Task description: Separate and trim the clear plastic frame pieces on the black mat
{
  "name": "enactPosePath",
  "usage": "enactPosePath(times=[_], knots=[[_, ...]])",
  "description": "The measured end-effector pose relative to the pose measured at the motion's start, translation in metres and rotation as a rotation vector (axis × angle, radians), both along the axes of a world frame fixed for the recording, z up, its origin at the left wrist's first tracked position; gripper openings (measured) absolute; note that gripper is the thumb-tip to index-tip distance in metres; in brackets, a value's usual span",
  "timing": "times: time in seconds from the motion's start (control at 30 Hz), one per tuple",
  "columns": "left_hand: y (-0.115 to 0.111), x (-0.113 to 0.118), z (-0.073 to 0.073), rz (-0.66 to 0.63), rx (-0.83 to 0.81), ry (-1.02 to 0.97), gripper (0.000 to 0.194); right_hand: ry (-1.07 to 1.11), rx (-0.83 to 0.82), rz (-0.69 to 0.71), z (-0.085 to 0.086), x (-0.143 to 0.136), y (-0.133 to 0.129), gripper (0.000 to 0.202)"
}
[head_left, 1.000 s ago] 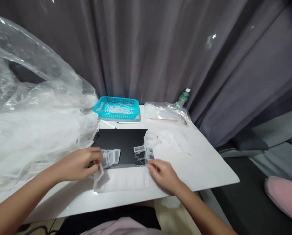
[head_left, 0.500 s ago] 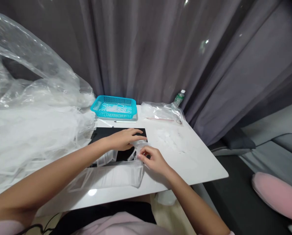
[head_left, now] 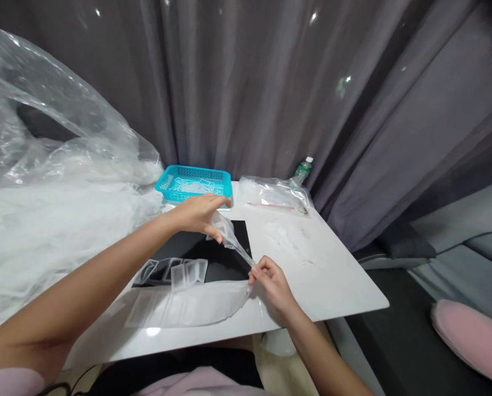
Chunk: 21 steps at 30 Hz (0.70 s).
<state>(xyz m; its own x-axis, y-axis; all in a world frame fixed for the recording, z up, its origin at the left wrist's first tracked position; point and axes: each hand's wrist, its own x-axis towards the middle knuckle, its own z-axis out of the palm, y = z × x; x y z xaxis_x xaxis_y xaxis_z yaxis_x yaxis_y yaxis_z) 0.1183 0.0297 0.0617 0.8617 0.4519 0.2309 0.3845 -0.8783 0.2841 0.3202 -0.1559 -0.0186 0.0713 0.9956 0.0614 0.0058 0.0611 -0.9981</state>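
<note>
Between my hands stretches a thin translucent white strip of film-like material (head_left: 238, 246); its exact kind is unclear. My left hand (head_left: 198, 213) grips the bunched upper end between thumb and fingers, above a black mat (head_left: 225, 258). My right hand (head_left: 272, 283) pinches the lower end at the mat's right edge. Near the table's front edge lies a fanned row of similar translucent pieces (head_left: 196, 307), its right end close beneath my right fingertips. A few framed, rectangular-looking translucent pieces (head_left: 189, 273) rest on the mat's front part.
A big heap of white translucent pieces (head_left: 56, 231) fills the left, below a large clear plastic bag (head_left: 93, 104). At the back are a blue basket (head_left: 173, 196), a clear packet (head_left: 270, 193) and a bottle (head_left: 302, 171). White scraps (head_left: 289, 243) lie on the white table (head_left: 328, 291).
My left hand has lifted up and away from the right hand, drawing the translucent strip taut between them. My right hand has shifted slightly right and down, still pinching.
</note>
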Motion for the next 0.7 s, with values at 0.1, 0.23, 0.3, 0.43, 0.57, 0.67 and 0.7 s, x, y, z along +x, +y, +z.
enactPosePath(times=[0.1,0.23,0.3,0.43,0.57,0.67,0.7], knots=[[-0.004,-0.006,0.004,-0.012,0.136,0.131,0.074,-0.059,-0.093,-0.078,-0.014,0.0,0.004,0.021],[-0.005,-0.019,-0.03,0.097,-0.072,0.395,0.065,-0.279,-0.271,-0.031,-0.023,0.012,0.006,0.008],[-0.003,-0.029,-0.048,0.176,-0.121,0.432,0.058,-0.401,-0.323,0.067,-0.018,0.02,0.009,0.009],[-0.004,-0.045,-0.063,0.266,-0.077,0.409,0.049,-0.769,-0.207,0.084,0.0,0.025,0.031,0.013],[-0.002,-0.044,-0.06,0.344,-0.008,0.367,0.045,-0.935,-0.147,-0.004,0.0,0.007,0.072,0.016],[0.004,-0.037,-0.063,0.332,0.011,0.332,0.047,-0.857,-0.151,0.044,-0.006,-0.011,0.096,0.021],[0.005,-0.036,-0.066,0.312,0.002,0.332,0.051,-0.826,-0.138,0.05,-0.008,-0.015,0.102,0.02]])
